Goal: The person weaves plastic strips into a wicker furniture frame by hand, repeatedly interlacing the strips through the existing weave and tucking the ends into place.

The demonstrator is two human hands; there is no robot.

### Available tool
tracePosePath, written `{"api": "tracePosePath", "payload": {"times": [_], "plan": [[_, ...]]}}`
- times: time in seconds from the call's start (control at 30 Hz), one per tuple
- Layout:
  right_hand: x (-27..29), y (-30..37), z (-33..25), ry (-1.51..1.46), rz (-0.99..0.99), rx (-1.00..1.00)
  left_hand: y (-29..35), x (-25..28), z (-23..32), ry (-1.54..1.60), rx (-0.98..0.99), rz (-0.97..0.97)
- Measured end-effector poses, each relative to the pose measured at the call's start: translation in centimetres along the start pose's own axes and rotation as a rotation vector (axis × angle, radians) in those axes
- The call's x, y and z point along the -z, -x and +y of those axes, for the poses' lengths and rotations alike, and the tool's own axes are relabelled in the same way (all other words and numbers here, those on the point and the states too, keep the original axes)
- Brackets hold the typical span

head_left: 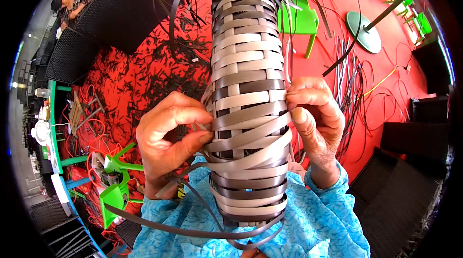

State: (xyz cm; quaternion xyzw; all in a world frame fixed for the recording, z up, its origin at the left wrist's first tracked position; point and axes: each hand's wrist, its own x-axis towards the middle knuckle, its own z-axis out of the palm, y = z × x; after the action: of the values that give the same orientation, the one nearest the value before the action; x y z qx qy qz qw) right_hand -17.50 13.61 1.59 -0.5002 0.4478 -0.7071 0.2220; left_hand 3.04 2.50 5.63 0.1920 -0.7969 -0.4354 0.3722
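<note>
A long frame wrapped in flat woven strips (248, 58), in grey, cream and dark brown, runs down the middle of the head view toward my body. Its upper part is tightly interlaced; lower down, several slanting strips (251, 142) cross it loosely. At its left edge my left hand (171, 132) is closed, thumb and forefinger on a strip. Opposite, my right hand (318, 120) pinches a strip at the right edge, its thumb and curled fingers close together. The strip's exact hold is partly hidden by the fingertips. Long loose brown strip ends (178, 229) loop below my left wrist.
Dark strip scraps (140, 72) litter the red floor at left. A bundle of long strips (345, 84) lies at right, near a round green base with a pole (364, 32). A green chair (301, 14) stands ahead. Another person (72, 5) is beside dark woven panels (120, 10).
</note>
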Motion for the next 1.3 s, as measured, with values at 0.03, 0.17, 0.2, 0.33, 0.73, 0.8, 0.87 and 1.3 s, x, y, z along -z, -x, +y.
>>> {"api": "tracePosePath", "payload": {"times": [0.03,0.17,0.2,0.33,0.73,0.8,0.87,1.3], "plan": [[0.1,0.1,0.0,-0.005,0.003,-0.007,0.0,0.0,0.3,-0.048,-0.017,-0.01],[0.1,0.7,0.1,-0.002,0.027,-0.036,-0.4,-0.1,0.9,-0.395,-0.245,0.128],[0.1,0.8,0.1,-0.008,0.04,-0.048,-0.6,0.0,1.1,-0.425,-0.28,0.158],[0.5,0.4,-0.1,-0.036,0.074,-0.078,-2.2,1.9,1.9,-0.837,-0.557,0.126],[-0.7,-8.0,-4.4,-0.241,-0.462,0.037,-8.9,2.6,7.6,-1.472,-1.012,0.107],[-1.2,-8.8,-5.3,-0.289,-0.562,-0.098,-9.2,1.6,7.5,-1.263,-0.962,0.164],[-1.2,-9.7,-5.8,-0.285,-0.628,-0.131,-8.8,0.3,5.9,-0.977,-0.896,0.462],[-3.0,-15.1,-6.9,-0.239,-0.699,-0.121,-1.2,-1.5,4.8,-0.595,-0.285,-0.103]]}}
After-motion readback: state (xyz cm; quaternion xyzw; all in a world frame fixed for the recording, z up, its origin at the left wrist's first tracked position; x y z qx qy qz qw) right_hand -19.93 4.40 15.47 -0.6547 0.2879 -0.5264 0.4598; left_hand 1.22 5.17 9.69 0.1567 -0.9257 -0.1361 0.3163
